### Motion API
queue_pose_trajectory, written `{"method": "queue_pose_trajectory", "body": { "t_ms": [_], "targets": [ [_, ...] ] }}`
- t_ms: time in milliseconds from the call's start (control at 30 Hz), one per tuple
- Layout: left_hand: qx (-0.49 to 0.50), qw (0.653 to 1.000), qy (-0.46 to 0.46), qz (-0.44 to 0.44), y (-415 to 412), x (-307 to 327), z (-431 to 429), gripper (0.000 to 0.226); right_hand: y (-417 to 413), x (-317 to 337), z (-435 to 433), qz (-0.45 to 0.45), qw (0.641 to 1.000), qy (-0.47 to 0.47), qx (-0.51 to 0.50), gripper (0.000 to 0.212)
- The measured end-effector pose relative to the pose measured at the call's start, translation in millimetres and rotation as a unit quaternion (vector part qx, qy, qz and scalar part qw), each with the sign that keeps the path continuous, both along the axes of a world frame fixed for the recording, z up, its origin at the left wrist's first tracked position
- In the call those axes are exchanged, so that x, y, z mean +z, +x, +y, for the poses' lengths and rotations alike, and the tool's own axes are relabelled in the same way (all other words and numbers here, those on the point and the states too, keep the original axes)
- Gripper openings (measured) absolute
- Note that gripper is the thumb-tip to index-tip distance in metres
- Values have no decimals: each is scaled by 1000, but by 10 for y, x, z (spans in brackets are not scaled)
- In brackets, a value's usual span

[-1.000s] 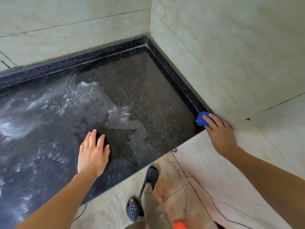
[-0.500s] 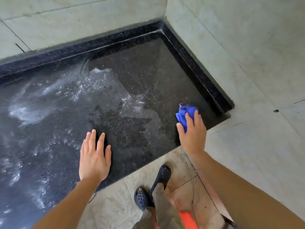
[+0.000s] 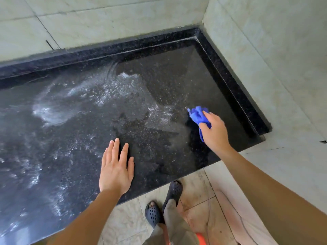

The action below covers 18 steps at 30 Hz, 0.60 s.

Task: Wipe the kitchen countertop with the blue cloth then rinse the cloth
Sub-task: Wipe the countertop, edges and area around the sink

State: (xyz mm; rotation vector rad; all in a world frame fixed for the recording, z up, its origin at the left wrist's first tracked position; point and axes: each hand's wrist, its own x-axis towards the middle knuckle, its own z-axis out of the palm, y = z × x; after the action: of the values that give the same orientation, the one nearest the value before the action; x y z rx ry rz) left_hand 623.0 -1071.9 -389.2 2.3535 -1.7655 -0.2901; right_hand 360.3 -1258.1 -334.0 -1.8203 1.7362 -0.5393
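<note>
The blue cloth (image 3: 198, 114) was bunched into a wad in the right hand (image 3: 215, 131), whose fingers and thumb were curled round it so that the loose folds stuck out ahead of the knuckles and met the black granite countertop (image 3: 168, 82) in its right-hand part. Held that way, the wad probably gave a firm pad to push with, at the cost of a narrow track. The left hand (image 3: 115, 170) lay flat on the stone near the front edge, palm down, fingers straight and only slightly apart, holding nothing; it looked like a brace that took the person's weight while leaning in. A raised black upstand (image 3: 231, 96) ran along the back and the right side, meeting in a corner against the pale wall tiles (image 3: 265, 50), so strokes toward either wall would stop there and water could gather along that step. The front edge was open above the tiled floor (image 3: 127, 225), where a dark clog (image 3: 153, 213) stood. To the left, whitish wet streaks (image 3: 51, 112) covered a broad stretch of stone with nothing on it, which left the cloth free room to sweep that way.
</note>
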Motion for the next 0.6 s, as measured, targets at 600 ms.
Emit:
{"method": "queue_pose_trajectory", "body": {
  "t_ms": [600],
  "targets": [
    [-5, 1000, 11, -12, 11, 20, -17, 52, 651, -106, -935, 4, 998, -32, 57, 41]
  ]
}}
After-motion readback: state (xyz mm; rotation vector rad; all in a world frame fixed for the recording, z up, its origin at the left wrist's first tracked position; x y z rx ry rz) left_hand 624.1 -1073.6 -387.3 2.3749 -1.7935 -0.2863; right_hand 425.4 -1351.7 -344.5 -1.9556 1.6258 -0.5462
